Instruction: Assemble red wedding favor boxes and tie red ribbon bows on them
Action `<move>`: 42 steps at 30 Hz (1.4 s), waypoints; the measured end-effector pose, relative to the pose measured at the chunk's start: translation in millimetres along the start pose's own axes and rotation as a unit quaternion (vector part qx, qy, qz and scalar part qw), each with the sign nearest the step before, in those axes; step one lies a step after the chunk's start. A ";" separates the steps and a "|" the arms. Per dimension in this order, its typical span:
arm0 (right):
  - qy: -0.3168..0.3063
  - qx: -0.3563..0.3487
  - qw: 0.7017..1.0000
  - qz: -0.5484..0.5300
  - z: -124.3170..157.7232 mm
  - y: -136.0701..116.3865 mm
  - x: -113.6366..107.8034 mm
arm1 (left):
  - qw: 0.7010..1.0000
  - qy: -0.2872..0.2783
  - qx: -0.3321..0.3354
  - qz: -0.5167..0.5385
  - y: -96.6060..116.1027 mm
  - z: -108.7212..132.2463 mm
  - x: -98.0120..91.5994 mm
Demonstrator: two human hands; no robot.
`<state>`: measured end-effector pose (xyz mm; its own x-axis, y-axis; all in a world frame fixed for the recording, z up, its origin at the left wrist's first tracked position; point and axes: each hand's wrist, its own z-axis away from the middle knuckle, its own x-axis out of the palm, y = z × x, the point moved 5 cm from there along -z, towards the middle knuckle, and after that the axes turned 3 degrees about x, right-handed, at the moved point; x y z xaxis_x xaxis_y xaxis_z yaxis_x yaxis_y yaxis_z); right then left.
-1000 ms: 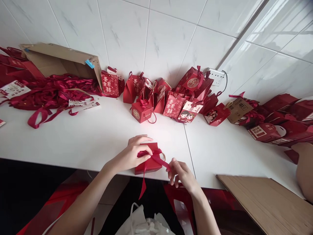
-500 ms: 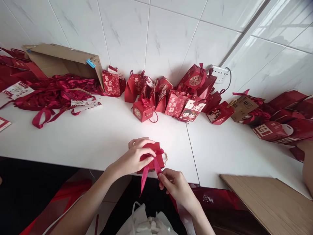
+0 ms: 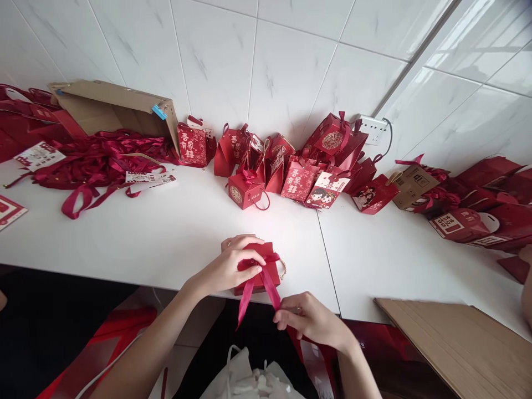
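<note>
A small red gift box stands near the front edge of the white table, with a twisted cord handle on its right side. Crimson satin ribbon is tied across its front, with two tails hanging down. My left hand lies over the box's left side, thumb and index finger pinched at the ribbon's knot; its other fingers reach behind the box. Below and to the right, my right hand pinches the end of the right tail and holds it taut. The left tail hangs loose over the table edge.
Finished-looking red gift boxes line the tiled wall. A pile of ribbon spills from a cardboard box at left. More red boxes are heaped at right, near another person's hand. A cardboard sheet overhangs the front right.
My right hand has moved right and slightly down along the right ribbon tail, nearer its end. My left hand stays on the box. The view has shifted slightly.
</note>
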<state>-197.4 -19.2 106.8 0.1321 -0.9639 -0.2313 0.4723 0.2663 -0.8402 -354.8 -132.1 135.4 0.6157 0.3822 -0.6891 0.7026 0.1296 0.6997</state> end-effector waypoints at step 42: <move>0.167 -0.267 0.946 0.082 -42.1 -28.0 -22.6 | 0.999 0.010 -0.016 0.030 -6.8 17.1 -28.0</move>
<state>-250.3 -5.0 114.9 -0.1602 -0.8802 -0.4467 -0.0489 0.4591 -0.8870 -370.7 -159.3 146.7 0.6489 0.4076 -0.6425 0.6531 0.1348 0.7451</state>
